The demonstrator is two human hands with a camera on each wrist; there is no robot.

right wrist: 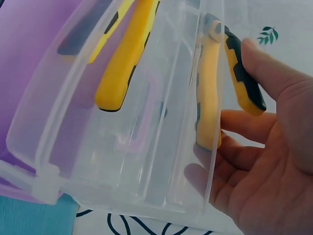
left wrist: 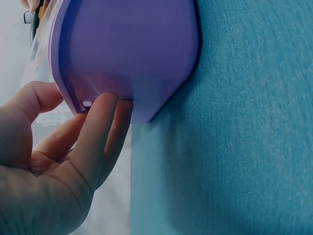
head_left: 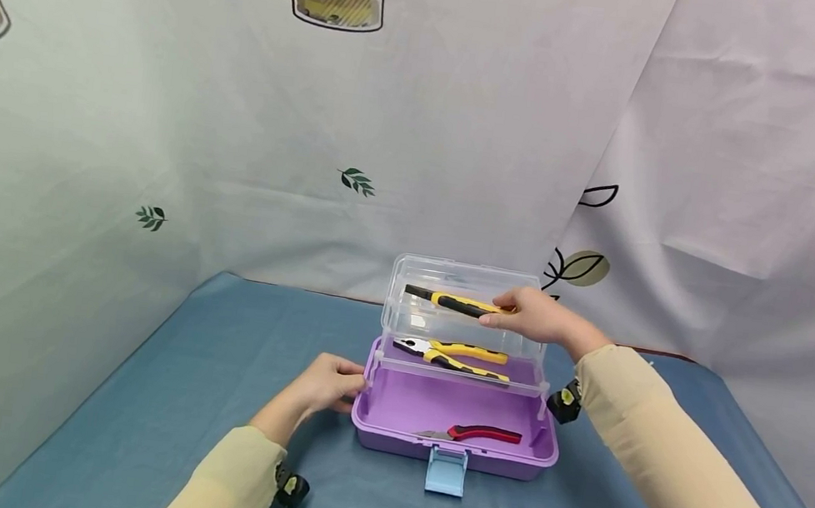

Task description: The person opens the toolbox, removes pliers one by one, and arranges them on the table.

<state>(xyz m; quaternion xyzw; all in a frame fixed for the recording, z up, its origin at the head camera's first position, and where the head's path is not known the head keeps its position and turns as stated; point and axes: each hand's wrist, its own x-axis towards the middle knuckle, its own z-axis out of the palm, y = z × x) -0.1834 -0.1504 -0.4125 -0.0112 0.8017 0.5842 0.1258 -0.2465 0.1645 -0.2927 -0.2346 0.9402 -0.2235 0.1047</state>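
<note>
A purple toolbox (head_left: 406, 402) with a clear upper tray (head_left: 536, 368) and a raised clear lid (head_left: 469, 269) stands on the table. My left hand (head_left: 325, 383) grips the box's left rim, thumb on the inner side and fingers against the outer wall (left wrist: 146, 54). My right hand (head_left: 532, 312) holds yellow-and-black pliers (head_left: 447, 300) by the handles, jaws pointing left, over the tray's back part. In the right wrist view, the thumb lies along one handle (right wrist: 242, 78). Combination pliers (head_left: 468, 351) lie spread in the tray's front part. Red-handled pliers (head_left: 485, 433) rest on the box floor.
A light blue latch (head_left: 446, 472) hangs down at the box's front. The blue tablecloth (head_left: 154, 426) spreads around the box. White printed cloth (head_left: 467, 127) forms the wall behind. Each wrist wears a small black camera, one by the left sleeve (head_left: 231, 477).
</note>
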